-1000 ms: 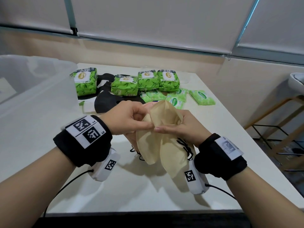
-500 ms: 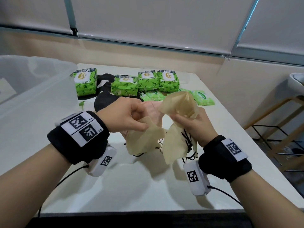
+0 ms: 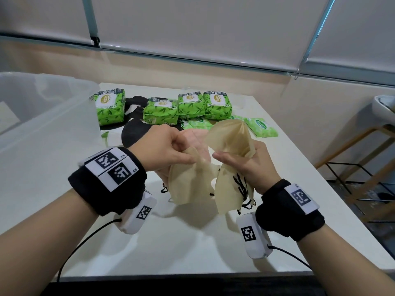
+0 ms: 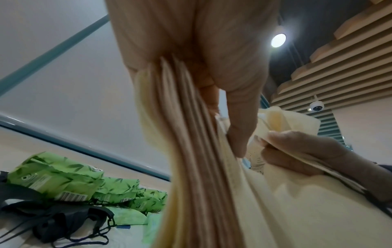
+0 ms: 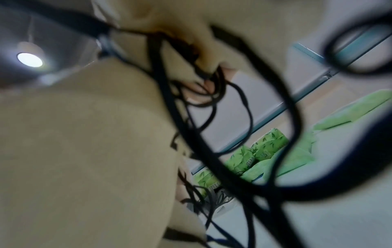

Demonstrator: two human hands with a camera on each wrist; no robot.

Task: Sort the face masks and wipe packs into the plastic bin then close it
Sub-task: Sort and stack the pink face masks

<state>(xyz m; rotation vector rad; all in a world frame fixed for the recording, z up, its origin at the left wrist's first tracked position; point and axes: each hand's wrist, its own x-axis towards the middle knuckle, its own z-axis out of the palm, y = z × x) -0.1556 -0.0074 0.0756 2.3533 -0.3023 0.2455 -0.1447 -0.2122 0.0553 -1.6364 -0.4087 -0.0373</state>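
Observation:
Both hands hold beige face masks with black ear loops above the white table (image 3: 171,253). My left hand (image 3: 168,150) pinches one bunch of beige masks (image 3: 190,184), seen edge-on as a stack (image 4: 191,151) in the left wrist view. My right hand (image 3: 245,165) grips a second bunch of beige masks (image 3: 233,144); their loops (image 5: 212,117) dangle before the right wrist camera. Several green wipe packs (image 3: 192,107) and black masks (image 3: 136,133) lie further back. The clear plastic bin (image 3: 42,107) stands open at the left.
Small flat green wipe packs (image 3: 260,127) lie at the back right of the table. A wooden stool frame (image 3: 363,167) stands off the table's right edge. A wall with blinds runs behind the table.
The single bunch of beige masks held by both hands has been pulled apart into two bunches; the right hand moved right and up with its share, the left keeps the other.

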